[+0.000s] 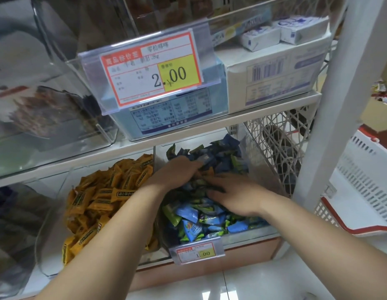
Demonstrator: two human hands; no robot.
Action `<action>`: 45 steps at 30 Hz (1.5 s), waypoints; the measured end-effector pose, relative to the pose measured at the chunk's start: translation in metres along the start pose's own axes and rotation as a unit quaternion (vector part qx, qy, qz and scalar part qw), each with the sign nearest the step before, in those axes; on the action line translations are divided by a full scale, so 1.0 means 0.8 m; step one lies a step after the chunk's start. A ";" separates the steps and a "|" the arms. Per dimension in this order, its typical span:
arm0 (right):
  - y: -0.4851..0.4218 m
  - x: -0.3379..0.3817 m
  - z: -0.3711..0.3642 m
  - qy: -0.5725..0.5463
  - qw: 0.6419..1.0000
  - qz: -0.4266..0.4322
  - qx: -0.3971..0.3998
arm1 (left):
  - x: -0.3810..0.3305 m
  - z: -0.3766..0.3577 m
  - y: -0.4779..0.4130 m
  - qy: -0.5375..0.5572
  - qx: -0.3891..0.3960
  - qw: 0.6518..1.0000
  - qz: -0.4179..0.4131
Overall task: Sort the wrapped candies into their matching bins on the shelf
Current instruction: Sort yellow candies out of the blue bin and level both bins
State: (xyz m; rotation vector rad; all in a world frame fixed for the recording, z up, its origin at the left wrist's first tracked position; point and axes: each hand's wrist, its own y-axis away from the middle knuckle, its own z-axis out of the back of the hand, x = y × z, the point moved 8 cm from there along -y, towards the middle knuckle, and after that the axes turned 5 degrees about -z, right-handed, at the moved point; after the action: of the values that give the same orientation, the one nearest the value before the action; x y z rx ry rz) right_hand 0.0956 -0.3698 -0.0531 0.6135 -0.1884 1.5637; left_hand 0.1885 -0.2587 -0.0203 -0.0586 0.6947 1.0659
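Just right of the orange candies, in the heaped blue-and-green candies, keep your right hand flat, fingers spread, while your left hand, fingertips buried and grip impossible to tell, picks out strays.

Before me, blue and green wrapped candies heap in a clear bin; orange candies fill the neighbouring bin on its left.

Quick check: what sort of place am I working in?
Probably a small shop's candy section: price tags clipped to clear bins, loose wrapped candies sold in bulk, and a shopping basket on the right.
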 end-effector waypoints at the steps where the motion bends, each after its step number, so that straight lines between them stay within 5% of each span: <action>1: 0.005 0.002 -0.003 0.026 1.000 -0.008 0.000 | -0.001 0.005 -0.010 -0.024 -0.026 0.999 0.000; 7: 0.028 0.015 -0.010 0.073 0.997 -0.015 -0.011 | -0.017 -0.028 -0.044 -0.126 0.030 0.991 -0.034; 16: 0.024 0.006 0.001 0.016 1.000 -0.015 -0.018 | 0.002 -0.036 -0.040 -0.134 0.146 0.980 -0.023; 21: 0.023 0.005 0.021 -0.005 0.997 -0.027 -0.077 | -0.010 -0.012 -0.019 -0.117 0.037 0.990 -0.069; 26: 0.015 0.014 0.049 -0.081 0.982 -0.010 -0.168 | -0.011 0.055 0.052 0.034 -0.144 0.983 -0.113; 32: 0.003 0.030 0.050 -0.036 0.985 -0.016 -0.168 | 0.053 0.119 0.133 -0.154 -0.240 0.958 -0.020; 36: -0.004 0.059 0.044 -0.034 0.992 0.033 -0.119 | 0.068 0.103 0.154 -0.153 -0.293 0.943 -0.043; 39: -0.014 0.096 0.015 -0.036 0.994 0.094 -0.045 | 0.063 0.062 0.152 -0.078 -0.242 0.964 -0.080; 45: -0.054 0.089 -0.054 0.191 0.973 0.043 0.120 | 0.063 0.048 0.148 -0.092 -0.261 0.955 -0.104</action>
State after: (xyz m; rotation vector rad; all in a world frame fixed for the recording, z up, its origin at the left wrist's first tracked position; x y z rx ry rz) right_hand 0.1274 -0.2822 -0.0654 0.4821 0.2711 1.7722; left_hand 0.1254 -0.1453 0.0154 -0.4729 0.2168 1.0123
